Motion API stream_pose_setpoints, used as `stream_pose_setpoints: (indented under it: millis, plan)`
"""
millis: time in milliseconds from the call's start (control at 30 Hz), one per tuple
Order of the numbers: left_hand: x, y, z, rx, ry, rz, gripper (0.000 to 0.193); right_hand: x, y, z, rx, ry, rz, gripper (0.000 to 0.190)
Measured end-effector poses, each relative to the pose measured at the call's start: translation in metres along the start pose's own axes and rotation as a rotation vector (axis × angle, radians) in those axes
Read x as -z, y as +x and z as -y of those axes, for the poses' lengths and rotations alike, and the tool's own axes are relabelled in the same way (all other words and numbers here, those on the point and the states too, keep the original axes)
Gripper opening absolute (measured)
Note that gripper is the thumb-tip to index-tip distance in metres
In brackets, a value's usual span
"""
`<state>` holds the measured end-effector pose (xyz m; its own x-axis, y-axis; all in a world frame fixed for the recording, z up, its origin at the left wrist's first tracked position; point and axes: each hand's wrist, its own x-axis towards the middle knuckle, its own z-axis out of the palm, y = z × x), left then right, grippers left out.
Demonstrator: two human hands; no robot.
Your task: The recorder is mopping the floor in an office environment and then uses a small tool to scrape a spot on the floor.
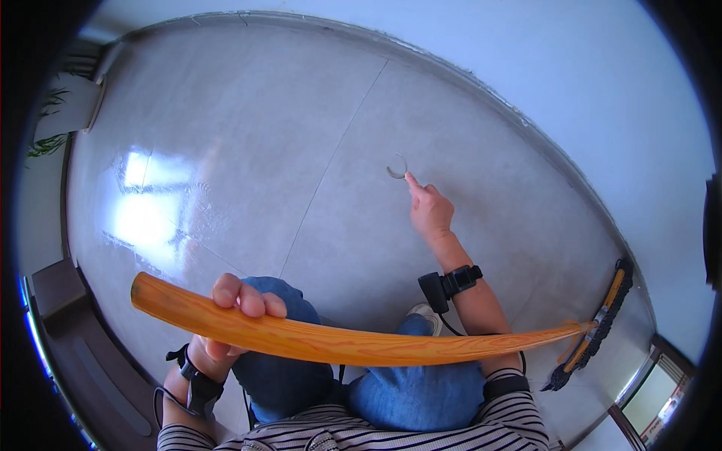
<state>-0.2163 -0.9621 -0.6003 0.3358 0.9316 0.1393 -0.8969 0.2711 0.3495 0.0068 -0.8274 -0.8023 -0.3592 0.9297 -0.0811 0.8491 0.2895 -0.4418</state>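
Note:
My left hand [248,299] is wrapped around the wood-grain pole of a dust mop [361,344], near its thick near end. The pole slopes across my lap to the right, where the mop head [598,327] with dark fringe rests on the floor by the wall. My right hand [431,211] reaches forward over the floor, its index finger extended and the other fingers curled. At that fingertip is a thin, pale curved ring [397,169], seemingly pinched there; the thumb is hidden. Whether the ring touches the floor is unclear.
Grey glossy floor tiles [248,141] carry bright window reflections at left. A white planter [73,107] with green leaves stands at far left, above a dark brown piece of furniture [84,338]. A pale wall [609,113] curves along the right. My bent knees [417,394] lie under the pole.

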Motion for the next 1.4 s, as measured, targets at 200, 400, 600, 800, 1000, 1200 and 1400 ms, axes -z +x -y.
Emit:
stream_pose_setpoints:
  millis: [200,400,600,800,1000,1200,1400]
  plan:
    - [-0.001,0.000,-0.001,0.008,0.009,-0.002,0.043,0.000,0.004,-0.008,-0.026,-0.033,-0.077,0.036]
    - [-0.001,-0.001,-0.001,0.007,0.008,-0.020,0.043,0.000,0.004,-0.010,-0.033,-0.016,-0.136,0.038]
    - [-0.001,0.001,0.000,0.005,0.004,-0.007,0.043,0.000,-0.003,-0.003,-0.001,-0.050,-0.018,0.036]
    - [-0.001,-0.001,-0.001,0.007,0.002,-0.017,0.043,0.002,0.001,-0.005,-0.018,-0.027,-0.066,0.034]
    - [0.000,-0.005,0.001,-0.018,0.041,0.013,0.043,-0.004,0.002,-0.006,-0.017,0.001,-0.085,0.038]
    - [-0.002,-0.003,0.004,-0.018,0.029,0.000,0.044,-0.008,0.019,-0.003,-0.106,-0.043,-0.087,0.040]
    - [-0.002,-0.004,0.007,-0.034,0.032,0.004,0.044,-0.008,0.028,-0.001,-0.165,-0.004,-0.121,0.041]
